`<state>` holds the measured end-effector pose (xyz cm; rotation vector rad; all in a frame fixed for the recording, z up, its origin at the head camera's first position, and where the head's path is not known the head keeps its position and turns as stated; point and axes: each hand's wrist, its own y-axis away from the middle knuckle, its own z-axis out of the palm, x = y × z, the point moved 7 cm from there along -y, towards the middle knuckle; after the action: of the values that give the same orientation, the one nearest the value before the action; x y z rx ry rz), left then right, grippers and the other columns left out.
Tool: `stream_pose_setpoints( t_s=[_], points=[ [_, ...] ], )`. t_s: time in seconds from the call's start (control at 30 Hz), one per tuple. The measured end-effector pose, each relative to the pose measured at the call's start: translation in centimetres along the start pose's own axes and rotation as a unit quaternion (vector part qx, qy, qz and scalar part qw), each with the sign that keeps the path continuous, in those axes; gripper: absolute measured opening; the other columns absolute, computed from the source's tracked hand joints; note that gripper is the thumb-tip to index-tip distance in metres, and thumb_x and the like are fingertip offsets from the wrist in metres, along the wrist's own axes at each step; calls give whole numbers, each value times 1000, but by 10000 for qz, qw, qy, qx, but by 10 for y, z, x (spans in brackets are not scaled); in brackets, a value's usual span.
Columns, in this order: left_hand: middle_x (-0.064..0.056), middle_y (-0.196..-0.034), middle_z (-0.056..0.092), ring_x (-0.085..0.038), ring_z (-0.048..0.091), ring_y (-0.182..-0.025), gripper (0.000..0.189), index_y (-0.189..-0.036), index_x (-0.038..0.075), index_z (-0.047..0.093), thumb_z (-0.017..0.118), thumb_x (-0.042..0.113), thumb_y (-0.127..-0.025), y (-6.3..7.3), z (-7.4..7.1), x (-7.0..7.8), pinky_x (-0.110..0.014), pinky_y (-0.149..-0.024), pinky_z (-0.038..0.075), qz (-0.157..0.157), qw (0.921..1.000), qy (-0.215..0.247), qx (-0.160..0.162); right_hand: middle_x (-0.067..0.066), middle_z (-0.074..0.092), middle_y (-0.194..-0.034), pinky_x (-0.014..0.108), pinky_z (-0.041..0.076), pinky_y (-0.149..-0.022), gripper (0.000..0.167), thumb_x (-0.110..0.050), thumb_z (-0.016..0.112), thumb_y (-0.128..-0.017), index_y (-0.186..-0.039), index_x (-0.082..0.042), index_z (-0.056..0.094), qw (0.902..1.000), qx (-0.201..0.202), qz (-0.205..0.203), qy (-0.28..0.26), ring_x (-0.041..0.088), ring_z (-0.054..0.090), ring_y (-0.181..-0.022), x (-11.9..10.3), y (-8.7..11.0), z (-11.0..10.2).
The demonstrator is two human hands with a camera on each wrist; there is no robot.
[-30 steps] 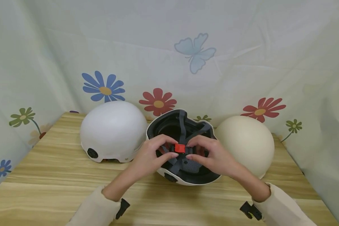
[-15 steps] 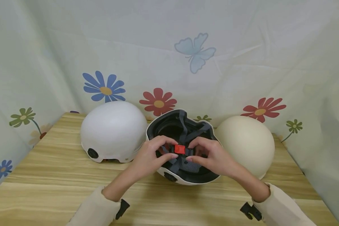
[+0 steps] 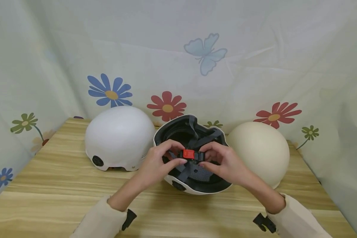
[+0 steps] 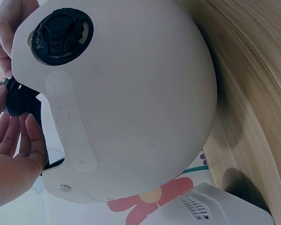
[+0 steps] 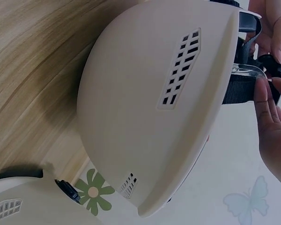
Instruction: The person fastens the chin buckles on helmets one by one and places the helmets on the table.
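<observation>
An off-white helmet (image 3: 206, 177) lies upturned, its dark lining and straps facing up. Over its opening, a red and black chin-strap buckle (image 3: 188, 154) is held between my hands. My left hand (image 3: 154, 162) pinches the buckle's left end by the red part, thumb below and index finger above. At the black right end, my right hand (image 3: 226, 162) pinches with thumb and forefinger. The red and black parts sit against each other; I cannot tell whether they are latched. The left wrist view shows the helmet's black round fitting (image 4: 62, 36); the buckle is partly hidden by fingers there.
A glossy white helmet (image 3: 120, 137) stands dome-up on the left, close to the upturned one. On the right sits a cream helmet (image 3: 258, 152), also dome-up. All rest on a wood-grain table (image 3: 77, 190) before a flowered curtain (image 3: 154, 62).
The buckle has shifted slightly up and left, showing more of its black right part. My right fingers have moved a little along it. The strap behind hangs more slackly.
</observation>
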<state>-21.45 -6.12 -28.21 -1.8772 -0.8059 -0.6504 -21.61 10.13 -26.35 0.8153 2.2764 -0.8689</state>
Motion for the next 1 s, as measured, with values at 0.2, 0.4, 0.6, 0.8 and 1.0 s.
stream_pose_setpoints(
  t_s=[0.2, 0.4, 0.6, 0.8, 1.0],
  points=[
    [-2, -89, 63, -13, 56, -74, 31, -103, 7, 61, 74, 11, -76, 0, -1, -1, -26, -67, 50, -60, 9999, -26, 103, 11, 64, -82, 24, 52, -64, 27, 10, 67, -75, -99, 5, 56, 9998, -9, 193, -65, 20, 63, -67, 2, 0, 2],
    [-4, -93, 63, -15, 57, -77, 32, -107, 6, 61, 72, 9, -77, 0, -1, -1, -28, -69, 51, -25, 10000, 20, 80, 13, 63, -83, 24, 53, -65, 25, 11, 65, -77, -99, 6, 55, 9995, 37, 243, -213, 21, 64, -69, 4, 0, 1],
    [-4, -96, 63, -19, 58, -80, 27, -103, 6, 60, 72, 8, -78, -1, -1, -2, -29, -71, 51, -160, 9997, 155, 85, 13, 64, -83, 24, 53, -67, 24, 11, 64, -78, -100, 6, 55, 9988, 48, 418, -255, 24, 64, -71, 5, 0, 1],
    [-2, -99, 64, -14, 56, -79, 22, -99, 8, 63, 72, 9, -78, 0, -1, 0, -27, -69, 51, -93, 9998, 177, 94, 9, 61, -85, 25, 53, -64, 27, 10, 67, -76, -100, 4, 56, 9994, 119, 319, -4, 15, 62, -69, 4, -1, 0],
    [-2, -101, 64, -15, 56, -80, 22, -98, 8, 64, 72, 9, -78, 0, -1, 0, -27, -69, 51, -143, 9998, 123, 106, 8, 60, -85, 24, 52, -62, 28, 9, 69, -74, -98, 3, 57, 9991, 206, 266, 239, 11, 60, -68, 1, -1, -1]
  ],
)
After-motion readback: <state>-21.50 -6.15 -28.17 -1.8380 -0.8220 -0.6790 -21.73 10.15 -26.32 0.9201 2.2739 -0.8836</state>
